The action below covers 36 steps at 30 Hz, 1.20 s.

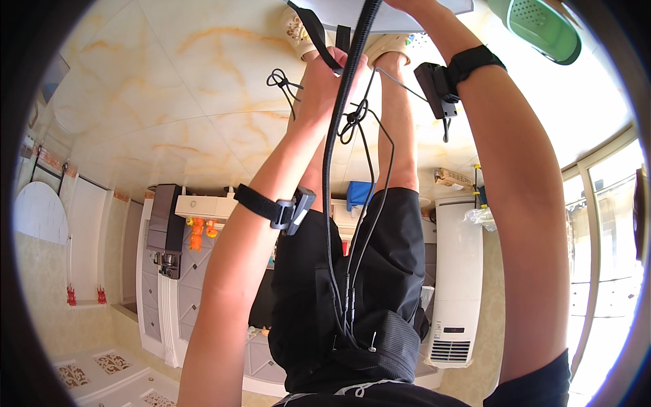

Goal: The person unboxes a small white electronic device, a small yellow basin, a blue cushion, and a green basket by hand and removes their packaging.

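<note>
My left hand [338, 76] is closed around a black webbing strap [314, 31], in front of my shins. The strap rises from the fist towards a pale grey flat-looking object [351, 12], cut off by the top edge. My right hand [402, 3] is mostly beyond the top edge, beside that object; its fingers are hidden. A thick black braided cable [336, 117] crosses in front of my left hand. Thinner tied black cables [357, 119] hang beside it and run to a black waist pouch [391, 346]. Black sensor modules are strapped to my left forearm [300, 211] and right forearm [437, 89].
Cream clogs [389, 47] are on my feet, on a marbled tile floor [213, 76]. A green plastic object with holes [544, 30] lies at upper right. Behind me stand a white floor-standing air conditioner [455, 285], a cardboard box [451, 178] and a blue box [359, 194].
</note>
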Available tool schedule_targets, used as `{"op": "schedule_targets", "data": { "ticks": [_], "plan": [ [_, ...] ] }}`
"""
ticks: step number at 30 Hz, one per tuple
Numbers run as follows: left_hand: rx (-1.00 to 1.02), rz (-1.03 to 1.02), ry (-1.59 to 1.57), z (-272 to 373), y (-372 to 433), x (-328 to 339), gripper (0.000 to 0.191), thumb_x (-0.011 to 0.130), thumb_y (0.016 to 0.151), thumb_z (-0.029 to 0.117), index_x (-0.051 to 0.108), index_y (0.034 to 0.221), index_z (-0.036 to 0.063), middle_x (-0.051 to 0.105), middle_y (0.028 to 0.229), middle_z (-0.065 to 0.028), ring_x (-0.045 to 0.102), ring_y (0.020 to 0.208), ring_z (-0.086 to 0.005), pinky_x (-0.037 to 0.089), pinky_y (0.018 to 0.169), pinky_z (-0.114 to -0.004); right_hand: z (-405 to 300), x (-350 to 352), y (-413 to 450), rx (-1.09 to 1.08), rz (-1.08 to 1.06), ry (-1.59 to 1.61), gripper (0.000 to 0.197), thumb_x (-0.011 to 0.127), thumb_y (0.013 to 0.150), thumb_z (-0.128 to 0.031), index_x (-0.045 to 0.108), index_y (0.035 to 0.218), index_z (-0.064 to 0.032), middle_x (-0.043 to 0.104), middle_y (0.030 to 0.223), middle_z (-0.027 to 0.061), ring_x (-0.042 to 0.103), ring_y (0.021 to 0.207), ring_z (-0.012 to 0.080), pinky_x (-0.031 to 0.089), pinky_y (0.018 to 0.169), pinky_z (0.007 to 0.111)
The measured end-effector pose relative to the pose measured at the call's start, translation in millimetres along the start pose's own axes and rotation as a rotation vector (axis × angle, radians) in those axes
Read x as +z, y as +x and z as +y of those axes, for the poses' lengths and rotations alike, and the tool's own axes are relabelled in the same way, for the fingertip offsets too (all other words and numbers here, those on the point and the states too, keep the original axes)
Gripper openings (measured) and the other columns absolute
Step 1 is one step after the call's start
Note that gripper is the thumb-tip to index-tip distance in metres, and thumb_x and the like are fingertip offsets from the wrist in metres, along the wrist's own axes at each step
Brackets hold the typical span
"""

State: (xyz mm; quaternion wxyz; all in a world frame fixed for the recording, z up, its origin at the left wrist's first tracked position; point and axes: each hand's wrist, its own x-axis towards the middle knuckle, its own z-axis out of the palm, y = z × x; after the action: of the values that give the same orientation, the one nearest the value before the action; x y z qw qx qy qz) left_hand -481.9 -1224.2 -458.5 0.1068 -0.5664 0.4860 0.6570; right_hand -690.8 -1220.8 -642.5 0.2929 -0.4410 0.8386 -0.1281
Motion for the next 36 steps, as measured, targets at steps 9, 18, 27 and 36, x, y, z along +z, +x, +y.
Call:
{"op": "schedule_targets", "data": {
  "ticks": [9,18,27,36],
  "plan": [
    [-0.053,-0.009,-0.119,-6,-17,-5,0.029,0.067,0.097,0.028,0.058,0.078,0.0076,0.064,0.078,0.0004,0.054,0.075,-0.0080,0.043,0.073,-0.026,13,16,7,0.641,-0.155,0.184,0.085,0.072,0.078,-0.049,0.049,0.135,0.0091,0.052,0.141,0.0313,0.053,0.130,0.0451,0.050,0.101,0.047],
    [-0.140,-0.001,-0.142,2,-20,-1,0.029,0.067,0.096,0.029,0.061,0.079,0.0071,0.065,0.079,0.0001,0.054,0.074,-0.0078,0.043,0.071,-0.027,22,-3,20,0.941,-0.088,1.182,0.049,0.070,0.089,-0.025,0.054,0.135,-0.0189,0.058,0.127,0.0025,0.054,0.115,0.0193,0.049,0.091,0.044],
    [-0.224,0.078,-0.158,4,-14,-9,0.026,0.066,0.098,0.028,0.061,0.089,0.0043,0.068,0.084,-0.0043,0.061,0.082,-0.0109,0.046,0.079,-0.028,-9,-1,21,0.950,-0.144,1.463,0.040,0.067,0.092,-0.030,0.059,0.127,-0.0142,0.060,0.121,0.0031,0.052,0.113,0.0219,0.044,0.092,0.040],
    [0.029,-0.065,-0.088,7,-8,-14,0.022,0.063,0.099,0.024,0.058,0.090,0.0051,0.066,0.086,-0.0033,0.059,0.085,-0.0113,0.046,0.080,-0.028,-16,-12,-6,0.945,-0.241,1.782,0.015,0.052,0.095,-0.012,0.062,0.086,-0.0055,0.062,0.078,0.0075,0.054,0.066,0.0180,0.046,0.063,0.031]
  ]
}}
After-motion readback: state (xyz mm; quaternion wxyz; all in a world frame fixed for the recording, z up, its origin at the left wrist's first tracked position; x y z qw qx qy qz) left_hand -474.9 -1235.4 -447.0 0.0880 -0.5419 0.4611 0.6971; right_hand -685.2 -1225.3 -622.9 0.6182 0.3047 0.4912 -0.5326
